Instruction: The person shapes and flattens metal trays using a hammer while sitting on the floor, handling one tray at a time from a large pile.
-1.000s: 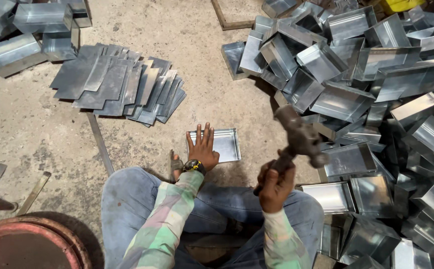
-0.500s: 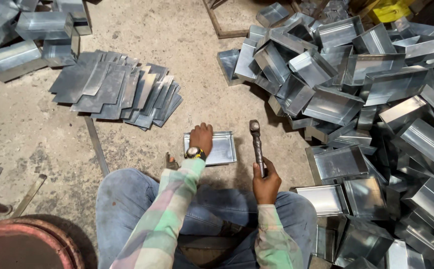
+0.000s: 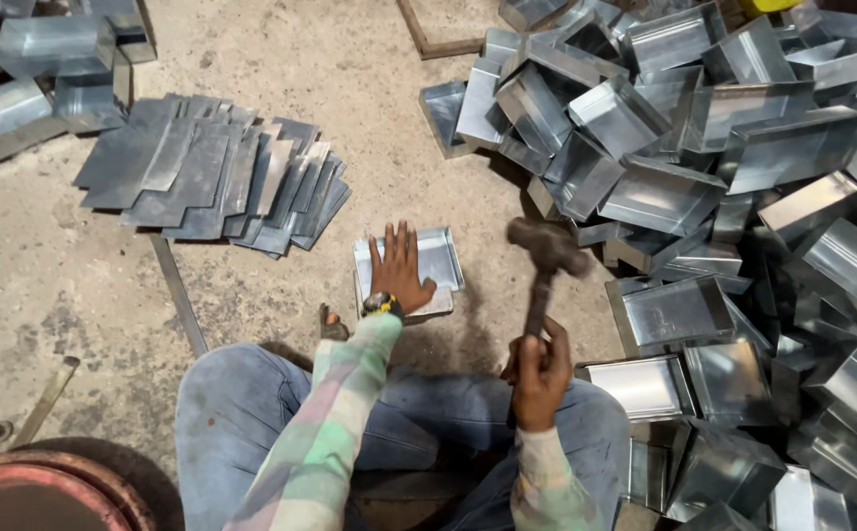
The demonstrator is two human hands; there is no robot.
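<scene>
Honestly, the left hand [image 3: 401,267] lies flat on the shallow metal tray [image 3: 436,258], just beside the raised hammer [image 3: 546,258] clenched in the right hand [image 3: 538,372]; a crooked blow could catch those spread fingers.

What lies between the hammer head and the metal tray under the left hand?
In the head view, only bare concrete floor separates the hammer head from the metal tray that the left hand presses flat.

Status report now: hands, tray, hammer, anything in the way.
Left hand flat on metal tray. Right hand grips hammer, raised. Nothing between hammer and tray.
</scene>
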